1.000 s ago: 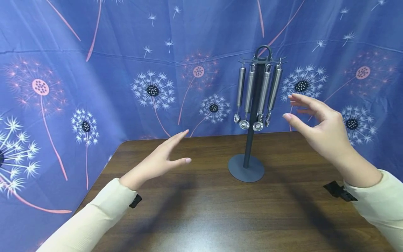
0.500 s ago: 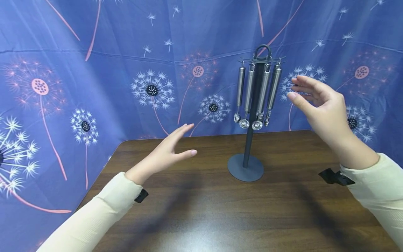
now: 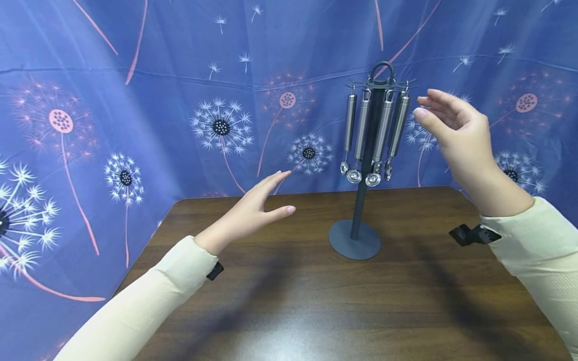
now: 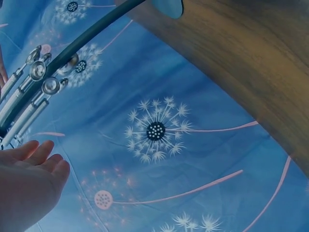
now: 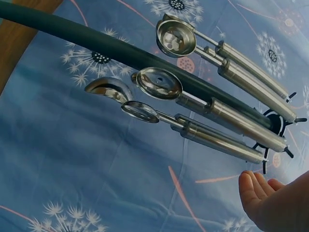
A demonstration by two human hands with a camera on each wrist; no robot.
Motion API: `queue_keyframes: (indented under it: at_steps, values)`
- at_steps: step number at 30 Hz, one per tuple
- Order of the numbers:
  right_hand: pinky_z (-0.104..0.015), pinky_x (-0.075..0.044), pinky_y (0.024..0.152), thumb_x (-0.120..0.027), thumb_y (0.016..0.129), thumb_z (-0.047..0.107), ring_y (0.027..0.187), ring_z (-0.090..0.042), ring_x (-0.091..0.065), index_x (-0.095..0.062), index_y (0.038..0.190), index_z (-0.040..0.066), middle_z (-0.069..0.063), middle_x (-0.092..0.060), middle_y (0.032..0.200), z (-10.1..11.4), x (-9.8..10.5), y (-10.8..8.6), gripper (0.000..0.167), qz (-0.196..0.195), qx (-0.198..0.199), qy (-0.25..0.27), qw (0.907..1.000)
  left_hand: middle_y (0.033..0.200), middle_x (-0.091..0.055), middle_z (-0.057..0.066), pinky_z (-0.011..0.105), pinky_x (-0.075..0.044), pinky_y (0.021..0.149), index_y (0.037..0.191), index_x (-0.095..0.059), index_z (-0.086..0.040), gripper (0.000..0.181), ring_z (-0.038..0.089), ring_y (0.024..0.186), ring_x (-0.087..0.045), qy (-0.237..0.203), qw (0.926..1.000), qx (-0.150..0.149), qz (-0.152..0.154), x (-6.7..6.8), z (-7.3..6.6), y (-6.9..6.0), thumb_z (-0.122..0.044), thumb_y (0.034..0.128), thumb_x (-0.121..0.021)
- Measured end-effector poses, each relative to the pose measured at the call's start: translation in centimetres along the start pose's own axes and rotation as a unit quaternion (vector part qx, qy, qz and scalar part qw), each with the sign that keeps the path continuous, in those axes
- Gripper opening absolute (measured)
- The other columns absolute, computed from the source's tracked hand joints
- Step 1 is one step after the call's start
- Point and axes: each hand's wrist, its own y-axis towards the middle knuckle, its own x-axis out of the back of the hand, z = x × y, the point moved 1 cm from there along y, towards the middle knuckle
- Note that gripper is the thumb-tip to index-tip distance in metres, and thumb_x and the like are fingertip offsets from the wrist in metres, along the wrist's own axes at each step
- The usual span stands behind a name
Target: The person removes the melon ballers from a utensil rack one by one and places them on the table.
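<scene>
A dark metal stand (image 3: 354,240) with a round base and a loop on top stands upright on the table. Several small steel spoons with round bowls and thick tube handles hang from its hooks, one of them a front spoon (image 3: 383,128). My right hand (image 3: 465,140) is raised just right of the handles' upper ends, fingers loosely bent, thumb apart, holding nothing. In the right wrist view its fingertips (image 5: 247,186) sit close to the hook ends without visible contact. Left of the stand, my left hand (image 3: 248,215) hovers over the table, fingers extended, thumb spread, touching nothing.
The brown wooden table (image 3: 289,301) reaches back to a blue dandelion-print cloth (image 3: 180,100) hanging behind and at the left. A dark strapped device (image 3: 474,234) sits at the right wrist, another device (image 3: 215,271) at the left.
My right hand has risen to the height of the handles' upper ends. My left hand has moved up and right toward the stand. The stand and spoons have not moved.
</scene>
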Motion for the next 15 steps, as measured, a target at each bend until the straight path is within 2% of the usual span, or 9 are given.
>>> queue_keyframes:
  at_steps: [4,8,12,15]
  values:
    - [-0.008,-0.044,0.100,-0.069,0.091,0.017,0.126,-0.007,-0.052,-0.051,0.139,0.011,0.004,-0.062,0.131,-0.1,0.0,0.6,0.051,0.003,-0.001,0.035,0.9994,0.162,-0.013,-0.010,0.050,-0.024,0.122,0.151,-0.020,-0.043,0.072,0.015,0.149,-0.015,0.011,0.9999,-0.008,0.004,-0.2,-0.7,0.7,-0.054,0.0914,-0.060]
    - [-0.008,-0.045,0.099,-0.068,0.091,0.018,0.130,-0.009,-0.050,-0.051,0.140,0.011,0.003,-0.060,0.134,-0.1,-0.2,1.2,0.052,0.005,0.004,0.035,0.9994,0.162,-0.014,-0.007,0.050,-0.023,0.122,0.152,-0.020,-0.040,0.073,0.015,0.149,-0.014,0.024,0.9995,-0.018,0.008,-0.2,-1.2,1.5,-0.053,0.0919,-0.060]
    - [-0.009,-0.043,0.103,-0.069,0.091,0.017,0.128,-0.009,-0.050,-0.052,0.139,0.009,0.002,-0.061,0.130,-0.1,-0.4,1.7,0.052,0.004,0.009,0.061,0.9981,0.161,-0.018,-0.006,0.048,-0.023,0.123,0.153,-0.018,-0.037,0.074,0.015,0.149,-0.016,0.032,0.9991,-0.026,0.008,-0.2,-1.5,2.3,-0.052,0.0928,-0.059]
    - [-0.010,-0.046,0.098,-0.069,0.090,0.016,0.122,-0.009,-0.054,-0.052,0.138,0.007,0.002,-0.064,0.124,-0.1,-0.4,2.1,0.052,0.009,0.009,0.088,0.9960,0.159,-0.025,-0.007,0.044,-0.025,0.123,0.154,-0.019,-0.033,0.074,0.014,0.148,-0.021,0.028,0.9990,-0.036,-0.001,-0.1,-1.9,3.0,-0.049,0.0939,-0.058]
